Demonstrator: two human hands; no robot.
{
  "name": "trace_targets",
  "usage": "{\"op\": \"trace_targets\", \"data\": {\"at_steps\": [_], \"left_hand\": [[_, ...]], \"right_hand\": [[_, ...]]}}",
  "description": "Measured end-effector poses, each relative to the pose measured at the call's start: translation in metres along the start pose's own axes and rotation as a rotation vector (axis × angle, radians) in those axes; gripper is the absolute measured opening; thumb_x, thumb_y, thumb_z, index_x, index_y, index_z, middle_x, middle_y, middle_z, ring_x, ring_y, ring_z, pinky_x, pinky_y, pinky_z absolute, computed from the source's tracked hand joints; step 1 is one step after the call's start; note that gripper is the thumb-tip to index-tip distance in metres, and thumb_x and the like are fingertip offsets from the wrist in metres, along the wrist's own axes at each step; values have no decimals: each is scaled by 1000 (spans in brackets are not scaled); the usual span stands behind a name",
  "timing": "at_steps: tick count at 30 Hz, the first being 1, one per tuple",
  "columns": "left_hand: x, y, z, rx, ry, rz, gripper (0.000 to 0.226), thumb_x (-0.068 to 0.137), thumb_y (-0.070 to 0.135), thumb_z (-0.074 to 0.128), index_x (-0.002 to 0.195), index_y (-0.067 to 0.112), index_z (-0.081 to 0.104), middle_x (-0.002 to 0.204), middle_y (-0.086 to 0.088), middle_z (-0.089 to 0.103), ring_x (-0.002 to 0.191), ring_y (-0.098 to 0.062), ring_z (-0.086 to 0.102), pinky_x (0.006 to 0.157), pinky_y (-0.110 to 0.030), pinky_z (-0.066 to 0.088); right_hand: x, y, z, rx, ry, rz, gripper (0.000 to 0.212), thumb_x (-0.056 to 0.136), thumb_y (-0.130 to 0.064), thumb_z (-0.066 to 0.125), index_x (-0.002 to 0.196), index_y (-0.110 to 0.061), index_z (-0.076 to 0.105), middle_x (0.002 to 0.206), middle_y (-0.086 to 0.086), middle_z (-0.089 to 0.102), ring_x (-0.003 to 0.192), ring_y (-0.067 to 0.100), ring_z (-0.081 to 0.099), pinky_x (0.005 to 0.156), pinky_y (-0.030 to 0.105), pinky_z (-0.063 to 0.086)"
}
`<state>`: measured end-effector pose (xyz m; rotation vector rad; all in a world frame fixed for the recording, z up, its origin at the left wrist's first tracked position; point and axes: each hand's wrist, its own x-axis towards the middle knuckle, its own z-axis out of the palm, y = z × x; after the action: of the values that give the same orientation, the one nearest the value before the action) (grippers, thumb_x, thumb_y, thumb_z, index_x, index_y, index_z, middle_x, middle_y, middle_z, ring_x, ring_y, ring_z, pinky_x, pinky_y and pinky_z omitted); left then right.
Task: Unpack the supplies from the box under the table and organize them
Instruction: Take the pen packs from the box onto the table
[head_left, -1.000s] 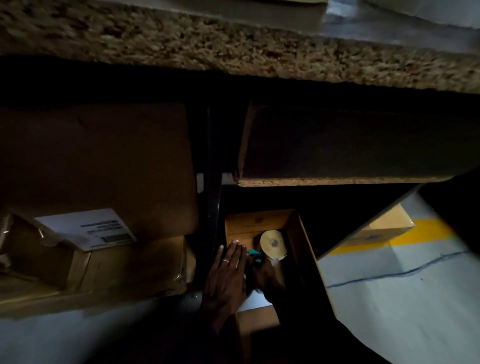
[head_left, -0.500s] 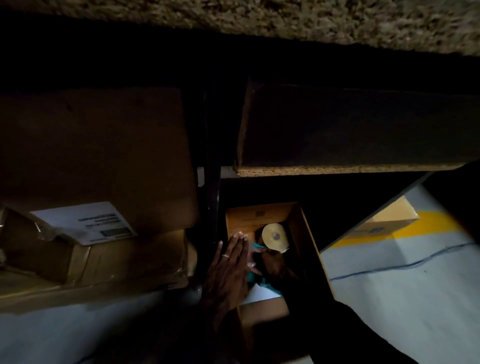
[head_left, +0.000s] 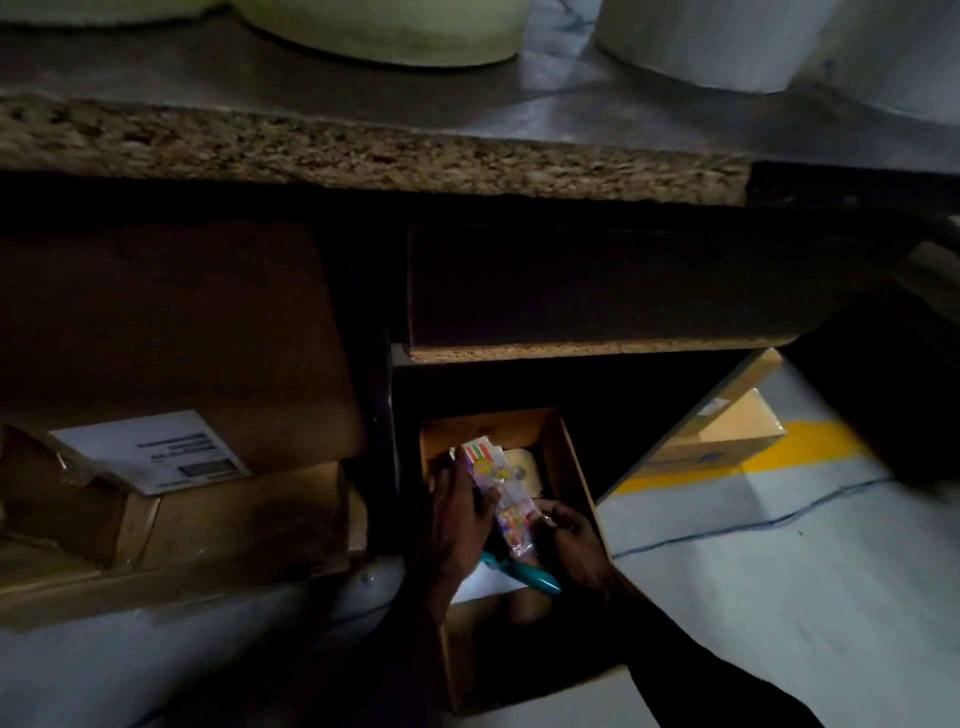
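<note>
Both arms reach down under the table (head_left: 363, 156) into the open box (head_left: 574, 467) on the floor. The left hand (head_left: 457, 514) lies along the left edge of a packet (head_left: 501, 491), its fingers closed on that edge and pointing away from the person. The right hand (head_left: 571, 545) meets the packet's near end, fingers curled and pinching it. The sleeves are dark and mostly lost in shadow.

The packet is long and flat, in clear wrap, with red, green and white stripes at the far end and bright mixed colours toward the near end. It is held tilted over the box's mouth. Beyond it, a pale tape roll (head_left: 525, 470) lies inside the box. A teal tool (head_left: 524, 574) juts out below the hands; whether either hand holds it cannot be told.

Half a second ago the left hand lay flat, fingers straight, on the box's left rim, and the right hand was down inside beside the roll; no packet showed. Now both hands grip the packet. The view has also tipped upward, so the tabletop and two pale rolls (head_left: 389, 36) on it show.
</note>
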<state>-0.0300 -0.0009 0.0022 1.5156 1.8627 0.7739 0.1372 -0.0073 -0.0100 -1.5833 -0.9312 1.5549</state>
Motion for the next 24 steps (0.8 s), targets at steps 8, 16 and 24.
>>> {"op": "trace_targets", "data": {"at_steps": [8,16,24], "left_hand": [[14,34,23,-715,-44,-326,46,74,28,84,109,24,55,112,-10,70,98,-28,69,80,-56,57],[-19,106,-27,-883,-138,-337,61,85,0,70,136,21,43,113,-20,66,79,-24,68,46,-38,57],[-53,148,-61,-889,-177,-326,66,82,0,73,139,19,43,110,-14,67,90,-29,68,60,-45,59]], "right_hand": [[-45,-24,-22,78,19,-163,28,92,-19,67,113,0,65,98,24,71,83,31,67,66,37,58],[-79,-63,-39,167,-63,-164,27,94,-19,63,118,-5,61,111,23,70,96,36,70,78,48,59],[-107,-108,-36,131,131,-301,15,92,-16,67,98,-3,70,93,16,76,81,26,73,70,40,61]]}}
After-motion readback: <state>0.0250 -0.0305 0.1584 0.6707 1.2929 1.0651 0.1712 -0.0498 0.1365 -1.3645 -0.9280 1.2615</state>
